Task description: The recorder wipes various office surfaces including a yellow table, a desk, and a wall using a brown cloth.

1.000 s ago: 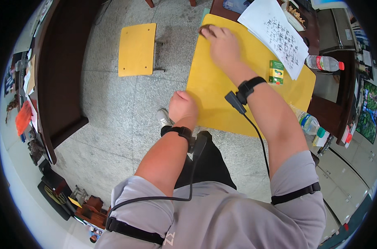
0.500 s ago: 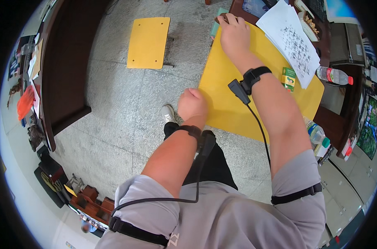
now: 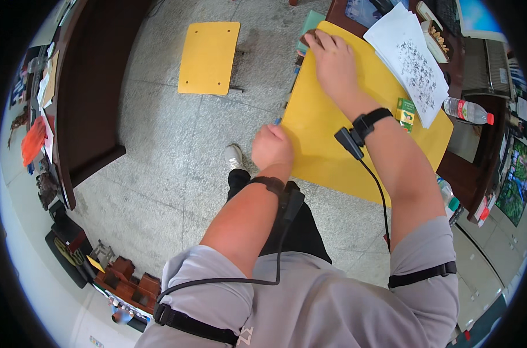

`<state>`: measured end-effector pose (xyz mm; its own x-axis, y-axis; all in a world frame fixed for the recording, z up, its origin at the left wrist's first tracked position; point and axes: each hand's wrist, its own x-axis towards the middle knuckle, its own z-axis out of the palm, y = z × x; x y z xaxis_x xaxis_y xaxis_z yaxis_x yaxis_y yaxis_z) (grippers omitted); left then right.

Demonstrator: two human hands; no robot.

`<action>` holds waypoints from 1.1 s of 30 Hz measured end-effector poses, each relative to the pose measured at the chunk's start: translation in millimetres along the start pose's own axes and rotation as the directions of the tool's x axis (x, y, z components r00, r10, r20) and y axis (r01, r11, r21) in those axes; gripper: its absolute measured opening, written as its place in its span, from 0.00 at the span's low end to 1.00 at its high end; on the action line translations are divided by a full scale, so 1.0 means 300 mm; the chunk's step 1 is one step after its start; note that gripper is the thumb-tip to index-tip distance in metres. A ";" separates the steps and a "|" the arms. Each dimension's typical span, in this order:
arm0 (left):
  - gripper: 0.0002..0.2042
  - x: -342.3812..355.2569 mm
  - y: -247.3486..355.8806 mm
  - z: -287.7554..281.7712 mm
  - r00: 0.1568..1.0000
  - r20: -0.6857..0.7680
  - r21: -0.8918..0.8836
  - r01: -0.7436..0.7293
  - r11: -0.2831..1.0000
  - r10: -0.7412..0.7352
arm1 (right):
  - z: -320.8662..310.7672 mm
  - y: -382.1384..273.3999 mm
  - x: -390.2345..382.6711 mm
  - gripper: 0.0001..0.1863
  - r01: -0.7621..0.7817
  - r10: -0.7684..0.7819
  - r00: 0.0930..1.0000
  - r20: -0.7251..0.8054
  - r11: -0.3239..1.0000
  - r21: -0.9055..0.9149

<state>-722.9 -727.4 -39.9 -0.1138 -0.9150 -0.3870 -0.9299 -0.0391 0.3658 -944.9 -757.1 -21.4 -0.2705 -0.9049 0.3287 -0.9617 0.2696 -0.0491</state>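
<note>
the right hand [image 3: 337,66] covers most of the brown thing [image 3: 311,39] under its fingers, so i can't say what it is. the left hand [image 3: 272,146] is curled, its fingertips tucked out of my sight, and whether it touches the yellow table [image 3: 333,153] i cannot tell. the bottle with the green cap [image 3: 447,193] is partly hidden behind the right arm [image 3: 404,159], the marks on the white papers [image 3: 411,66] are too small to make out, and the bright screen [image 3: 479,18] is cut off at the top
</note>
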 end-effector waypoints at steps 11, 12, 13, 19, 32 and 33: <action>0.22 -0.011 0.022 -0.015 0.997 0.074 -0.030 0.033 0.999 -0.030 | 0.126 -0.003 0.031 0.23 -0.210 0.223 0.942 -0.252 0.975 0.076; 0.22 -0.009 0.021 -0.020 0.997 0.069 -0.021 0.032 0.999 -0.031 | 0.113 -0.030 0.012 0.23 -0.214 0.226 0.941 -0.252 0.974 0.074; 0.22 -0.006 0.016 -0.022 0.997 0.071 -0.020 0.029 0.999 -0.028 | 0.094 -0.067 -0.016 0.24 -0.179 0.198 0.967 -0.161 0.976 0.126; 0.19 -0.007 0.007 -0.007 1.000 0.016 -0.001 0.019 1.000 -0.019 | -0.102 -0.213 -0.285 0.23 0.010 -0.038 0.996 0.075 0.938 0.346; 0.20 -0.010 0.032 -0.008 0.997 0.060 0.022 0.041 0.999 -0.042 | -0.041 0.108 -0.317 0.26 -0.560 0.545 0.818 -0.182 0.828 -0.040; 0.21 -0.008 0.025 -0.009 0.998 0.062 0.017 0.033 0.999 -0.034 | -0.033 0.059 -0.315 0.26 -0.512 0.504 0.854 -0.131 0.859 -0.030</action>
<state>-728.6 -726.6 -33.9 -0.1033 -0.8867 -0.4506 -0.9389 -0.0627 0.3386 -935.8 -663.7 -44.0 -0.7099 -0.5935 0.3792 -0.6861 0.7043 -0.1823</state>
